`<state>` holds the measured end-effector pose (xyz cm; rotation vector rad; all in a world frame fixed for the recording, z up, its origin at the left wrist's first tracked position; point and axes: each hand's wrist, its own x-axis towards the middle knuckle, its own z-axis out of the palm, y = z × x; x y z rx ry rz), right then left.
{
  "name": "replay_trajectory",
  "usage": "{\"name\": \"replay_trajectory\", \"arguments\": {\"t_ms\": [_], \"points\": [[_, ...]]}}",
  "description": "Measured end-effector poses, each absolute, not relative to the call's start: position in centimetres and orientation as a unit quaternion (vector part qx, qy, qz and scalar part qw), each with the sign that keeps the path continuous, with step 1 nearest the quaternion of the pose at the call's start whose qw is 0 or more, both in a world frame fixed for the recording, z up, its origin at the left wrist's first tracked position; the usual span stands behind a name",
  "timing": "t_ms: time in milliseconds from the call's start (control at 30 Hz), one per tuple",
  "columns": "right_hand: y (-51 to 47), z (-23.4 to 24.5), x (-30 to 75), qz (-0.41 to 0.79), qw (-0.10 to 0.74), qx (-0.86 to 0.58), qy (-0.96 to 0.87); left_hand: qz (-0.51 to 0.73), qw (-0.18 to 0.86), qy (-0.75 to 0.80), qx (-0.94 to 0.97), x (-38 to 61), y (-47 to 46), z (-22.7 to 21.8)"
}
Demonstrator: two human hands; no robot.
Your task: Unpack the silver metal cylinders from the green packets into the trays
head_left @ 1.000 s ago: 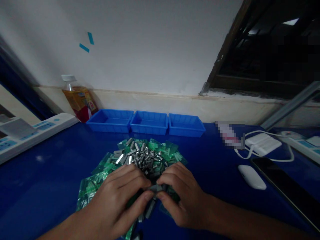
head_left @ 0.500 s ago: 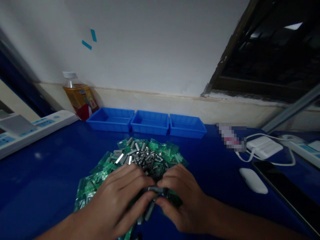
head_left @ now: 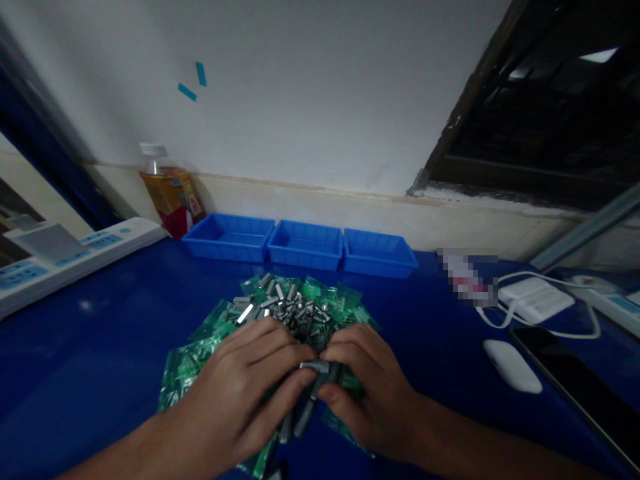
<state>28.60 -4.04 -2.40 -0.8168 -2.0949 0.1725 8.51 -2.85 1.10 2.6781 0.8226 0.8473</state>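
Where the table (head_left: 120, 327) nears the wall (head_left: 320, 100), three trays (head_left: 305, 257) stand at twelve o'clock; left hand (head_left: 253, 383) and right hand (head_left: 373, 383) pinch one metal piece (head_left: 315, 366).

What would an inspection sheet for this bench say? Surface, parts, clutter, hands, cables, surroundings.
Surface: blue tabletop, glossy.
Parts: metal pieces heaped amid green plastic bags; three blue trays in a row behind.
Clutter: bottle by the trays; phone and white case at right.
Hands: left hand and right hand meet at a small metal piece; exact grip unclear.
Cables: white cable loops around a white adapter.
Surroundings: pale wall, dark window opening, power strip at left.
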Motion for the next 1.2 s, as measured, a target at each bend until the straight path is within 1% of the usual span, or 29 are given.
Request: {"name": "replay_trajectory", "arguments": {"t_ms": [100, 233, 300, 467, 600, 767, 900, 1033, 1200], "points": [[-4.18, -2.34, 28.6, 0.051, 0.438, -0.321, -0.838, 0.289, 0.102, 0.281, 0.91, 8.61, -2.79, 1.13], [-4.23, -2.33, 28.69, 0.027, 0.418, -0.317, -0.851, 0.269, 0.116, 0.283, 0.914, 8.67, -2.85, 1.06], [-4.17, -2.29, 28.67, 0.025, 0.414, -0.329, -0.848, 0.278, 0.123, 0.292, 0.907, 8.61, -2.93, 1.06], [-4.28, -1.89, 28.5, 0.042, 0.431, -0.334, -0.837, 0.303, 0.114, 0.277, 0.905, 8.24, -3.28, 1.1], [-4.66, -1.8, 28.46, 0.04, 0.432, -0.317, -0.843, 0.311, 0.102, 0.253, 0.91, 8.14, -3.48, 1.14], [-4.72, -2.14, 28.39, 0.026, 0.448, -0.31, -0.838, 0.311, 0.1, 0.261, 0.908, 8.35, -3.38, 1.07], [-4.71, -2.06, 28.44, 0.004, 0.427, -0.302, -0.852, 0.286, 0.126, 0.269, 0.911, 8.48, -3.3, 0.8], [-4.64, -1.87, 28.6, 0.022, 0.421, -0.314, -0.851, 0.304, 0.152, 0.276, 0.899, 8.24, -3.23, 0.65], [-4.7, -1.96, 28.67, 0.043, 0.421, -0.305, -0.853, 0.291, 0.127, 0.251, 0.914, 7.75, -3.17, 0.71]]}}
